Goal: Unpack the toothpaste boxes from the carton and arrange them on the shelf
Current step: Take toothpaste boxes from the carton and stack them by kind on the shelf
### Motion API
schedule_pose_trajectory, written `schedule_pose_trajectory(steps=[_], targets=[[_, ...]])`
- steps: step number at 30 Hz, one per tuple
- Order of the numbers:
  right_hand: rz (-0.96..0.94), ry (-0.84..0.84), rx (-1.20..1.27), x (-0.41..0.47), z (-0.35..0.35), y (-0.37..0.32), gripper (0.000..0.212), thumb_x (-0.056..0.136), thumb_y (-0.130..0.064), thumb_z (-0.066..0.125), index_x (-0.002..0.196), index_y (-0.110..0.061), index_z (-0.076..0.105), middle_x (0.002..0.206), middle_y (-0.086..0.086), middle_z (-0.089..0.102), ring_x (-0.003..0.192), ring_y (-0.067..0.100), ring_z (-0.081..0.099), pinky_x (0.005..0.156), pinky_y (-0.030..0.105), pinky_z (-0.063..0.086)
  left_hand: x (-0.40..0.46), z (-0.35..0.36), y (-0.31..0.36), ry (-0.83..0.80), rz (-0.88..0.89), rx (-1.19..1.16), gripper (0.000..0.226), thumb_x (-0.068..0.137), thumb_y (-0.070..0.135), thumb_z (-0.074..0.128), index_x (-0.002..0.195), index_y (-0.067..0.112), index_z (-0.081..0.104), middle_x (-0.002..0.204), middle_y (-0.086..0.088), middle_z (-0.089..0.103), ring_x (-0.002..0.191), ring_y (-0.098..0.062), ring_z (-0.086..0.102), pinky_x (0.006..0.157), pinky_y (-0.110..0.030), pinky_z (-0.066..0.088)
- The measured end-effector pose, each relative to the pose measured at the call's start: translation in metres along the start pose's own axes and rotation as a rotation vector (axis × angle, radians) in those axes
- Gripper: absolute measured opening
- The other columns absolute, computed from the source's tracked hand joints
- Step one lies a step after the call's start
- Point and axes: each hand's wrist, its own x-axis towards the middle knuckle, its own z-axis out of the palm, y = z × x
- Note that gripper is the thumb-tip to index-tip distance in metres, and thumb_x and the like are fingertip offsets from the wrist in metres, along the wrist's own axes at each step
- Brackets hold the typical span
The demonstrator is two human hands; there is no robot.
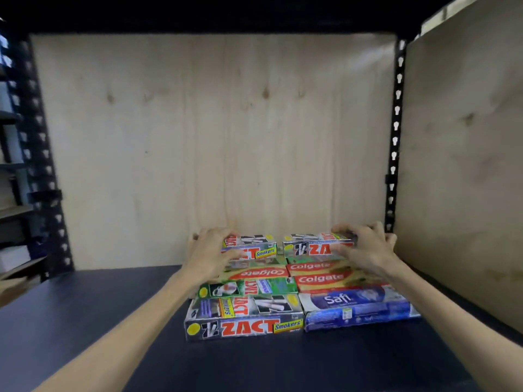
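Note:
Several toothpaste boxes lie flat in two columns on the dark shelf board (85,321). At the front sit a Zact Smokers box (244,321) and a blue Safi box (356,306). Behind them lie a green Zact box (249,287) and red Colgate boxes (319,278). On top at the back rest two more Zact boxes. My left hand (209,256) grips the left rear Zact box (254,246) at its left end. My right hand (365,247) grips the right rear Zact box (311,244) at its right end. The carton is out of view.
A plywood back panel (212,142) and a plywood side panel (464,165) close the shelf bay. Black perforated uprights (396,137) stand at both back corners. The shelf's left half is bare dark board. Other shelving (11,165) shows at the far left.

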Motion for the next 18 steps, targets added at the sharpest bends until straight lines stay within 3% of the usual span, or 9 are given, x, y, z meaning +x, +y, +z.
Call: schedule_pose_trajectory(steps=[5, 11, 14, 18], targets=[[0.018, -0.072, -0.009, 0.037, 0.022, 0.009, 0.044, 0.089, -0.047, 0.068, 0.131, -0.041, 0.056, 0.133, -0.004, 0.059, 0.136, 0.024, 0.032, 0.114, 0.051, 0.017, 0.033, 0.032, -0.002, -0.018, -0.016, 0.008, 0.05, 0.087, 0.056, 0.066, 0.131, 0.034, 0.059, 0.127, 0.005, 0.056, 0.123, -0.017, 0.05, 0.107, -0.042, 0.04], [-0.055, -0.027, -0.022, 0.055, 0.042, 0.014, 0.038, 0.089, -0.04, 0.07, 0.125, -0.04, 0.059, 0.125, -0.009, 0.057, 0.129, 0.019, 0.04, 0.11, 0.049, 0.023, 0.045, 0.048, -0.008, 0.062, -0.038, -0.025, 0.053, 0.083, 0.056, 0.072, 0.13, 0.033, 0.063, 0.119, 0.004, 0.052, 0.117, -0.019, 0.05, 0.105, -0.042, 0.042], [-0.094, 0.04, -0.025, 0.057, 0.05, 0.016, 0.035, 0.088, -0.037, 0.071, 0.12, -0.041, 0.058, 0.116, -0.013, 0.045, 0.128, 0.017, 0.04, 0.109, 0.047, 0.024, 0.046, 0.051, -0.009, 0.134, 0.004, -0.062, 0.056, 0.076, 0.051, 0.081, 0.124, 0.028, 0.066, 0.117, 0.004, 0.05, 0.113, -0.014, 0.046, 0.101, -0.034, 0.042], [-0.099, 0.072, -0.087, 0.058, 0.057, 0.02, 0.041, 0.088, -0.047, 0.068, 0.126, -0.041, 0.054, 0.131, -0.006, 0.046, 0.132, 0.017, 0.036, 0.11, 0.044, 0.023, 0.047, 0.053, -0.011, 0.177, 0.033, -0.097, 0.058, 0.072, 0.046, 0.085, 0.121, 0.025, 0.062, 0.12, 0.006, 0.052, 0.113, -0.007, 0.04, 0.095, -0.025, 0.034]])
